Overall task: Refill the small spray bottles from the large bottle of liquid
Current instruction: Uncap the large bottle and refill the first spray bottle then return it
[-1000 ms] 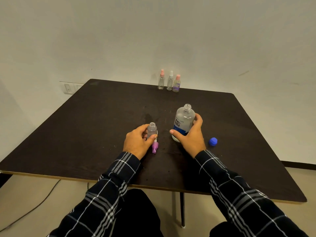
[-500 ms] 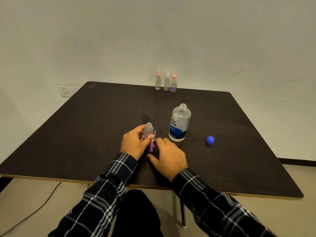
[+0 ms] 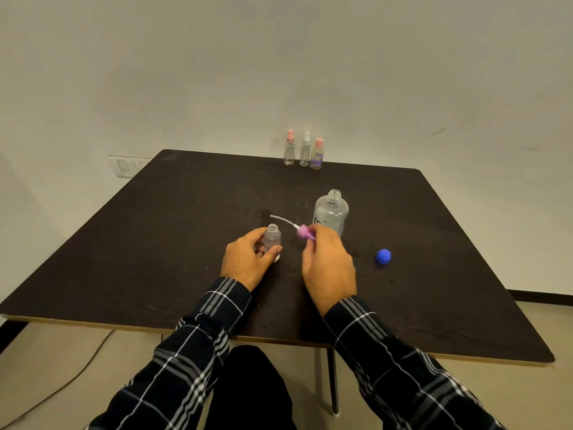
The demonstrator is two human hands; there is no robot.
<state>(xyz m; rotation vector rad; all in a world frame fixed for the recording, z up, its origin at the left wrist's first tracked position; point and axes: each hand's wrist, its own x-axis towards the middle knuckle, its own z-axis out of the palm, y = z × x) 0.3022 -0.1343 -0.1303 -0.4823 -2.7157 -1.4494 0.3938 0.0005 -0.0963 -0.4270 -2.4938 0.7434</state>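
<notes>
Standing at the centre of the frame on the dark desk [image 3: 155,243], an uncapped small spray bottle [image 3: 272,238] is gripped by the left hand [image 3: 248,262], whose fingers [image 3: 252,236] are curled round it. Just to its right, a purple spray head [image 3: 303,232] is pinched in the fingers of the right hand [image 3: 328,262], its white tube [image 3: 280,219] pointing up-left. The large bottle [image 3: 331,212], upright and open-necked, is partly hidden behind that hand. A blue cap [image 3: 383,256] lies further right, apart. Three capped spray bottles [image 3: 305,149] are lined up at the upper-centre edge. A wall socket [image 3: 124,166] is seen left of them.
</notes>
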